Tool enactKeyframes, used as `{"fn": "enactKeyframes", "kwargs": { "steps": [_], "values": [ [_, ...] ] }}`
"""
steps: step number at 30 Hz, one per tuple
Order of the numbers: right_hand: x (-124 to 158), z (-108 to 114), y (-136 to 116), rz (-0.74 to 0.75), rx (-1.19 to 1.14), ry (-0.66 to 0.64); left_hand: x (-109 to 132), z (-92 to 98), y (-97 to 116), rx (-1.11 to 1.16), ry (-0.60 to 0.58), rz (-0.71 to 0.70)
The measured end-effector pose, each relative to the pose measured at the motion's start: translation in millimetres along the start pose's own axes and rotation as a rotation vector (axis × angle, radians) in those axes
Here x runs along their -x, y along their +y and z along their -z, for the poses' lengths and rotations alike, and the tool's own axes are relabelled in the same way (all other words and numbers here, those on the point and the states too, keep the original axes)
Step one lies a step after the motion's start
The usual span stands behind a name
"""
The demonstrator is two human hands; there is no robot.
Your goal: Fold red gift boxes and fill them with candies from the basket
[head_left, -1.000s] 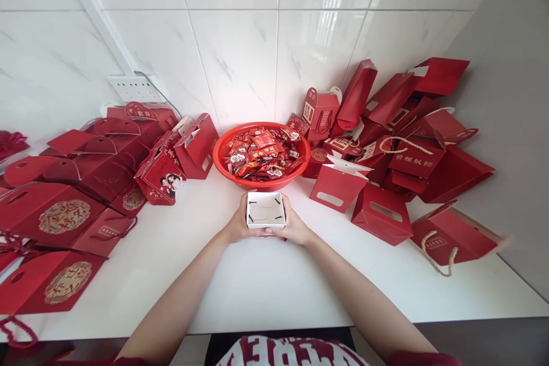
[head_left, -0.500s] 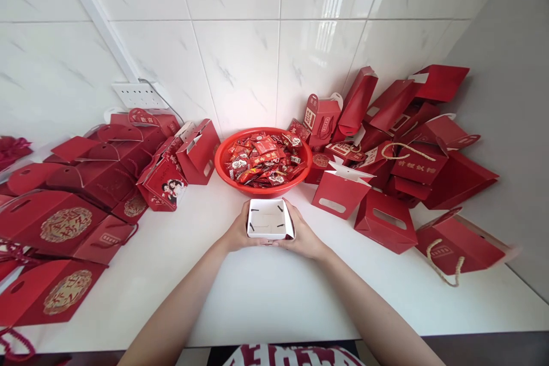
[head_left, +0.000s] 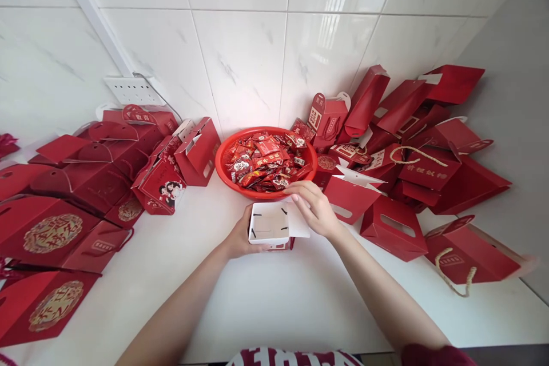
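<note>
A small gift box (head_left: 269, 224), white inside and red outside, stands mouth up near the front of the red basket (head_left: 220, 154). Dark slot marks show at its inner corners, and a white flap (head_left: 300, 227) sticks out on its right side. My left hand (head_left: 241, 234) grips the box from the left, thumb along the near side. Raised off the box, my right hand (head_left: 314, 206) hovers over the flap by the basket's near rim, its fingers stretched leftward with nothing visible in them. Red-wrapped candies (head_left: 270, 160) fill the basket.
Closed red gift boxes (head_left: 81, 183) crowd the left side of the white table (head_left: 266, 303). More red boxes, some with rope handles, are piled on the right (head_left: 433, 166). A tiled wall (head_left: 240, 57) with a power strip (head_left: 134, 91) rises behind.
My right hand has let go of the box and moved up and right toward the basket rim. The box's right flap has swung outward. My left hand still holds the box.
</note>
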State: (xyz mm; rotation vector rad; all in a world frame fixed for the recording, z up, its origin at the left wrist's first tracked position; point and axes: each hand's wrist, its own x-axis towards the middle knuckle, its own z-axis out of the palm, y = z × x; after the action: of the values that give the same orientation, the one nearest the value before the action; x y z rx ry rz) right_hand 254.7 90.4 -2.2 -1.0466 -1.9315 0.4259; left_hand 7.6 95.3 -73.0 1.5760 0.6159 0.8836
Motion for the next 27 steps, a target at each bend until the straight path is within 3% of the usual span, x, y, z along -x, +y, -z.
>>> {"fn": "enactKeyframes", "kwargs": {
  "steps": [4,6,13,18,22,27],
  "values": [
    [-46,-14,-6,-0.152,0.152,-0.357,1,1.3,1,-0.007,-0.020,0.028],
    [-64,-21,0,-0.257,0.229,-0.467,1,1.8,1,0.003,-0.022,0.040],
    [-99,-31,31,-0.386,0.285,-0.448,2,4.7,-1,-0.018,-0.036,0.026],
    [-111,-34,50,-0.450,0.261,-0.564,2,5.9,-4,-0.025,-0.023,0.040],
    [-116,-36,56,-0.442,0.222,-0.562,1,5.9,-5,-0.029,-0.012,0.046],
    [-110,-33,53,-0.355,0.085,-0.469,0,5.0,-3,0.005,-0.013,0.034]
  ]
}}
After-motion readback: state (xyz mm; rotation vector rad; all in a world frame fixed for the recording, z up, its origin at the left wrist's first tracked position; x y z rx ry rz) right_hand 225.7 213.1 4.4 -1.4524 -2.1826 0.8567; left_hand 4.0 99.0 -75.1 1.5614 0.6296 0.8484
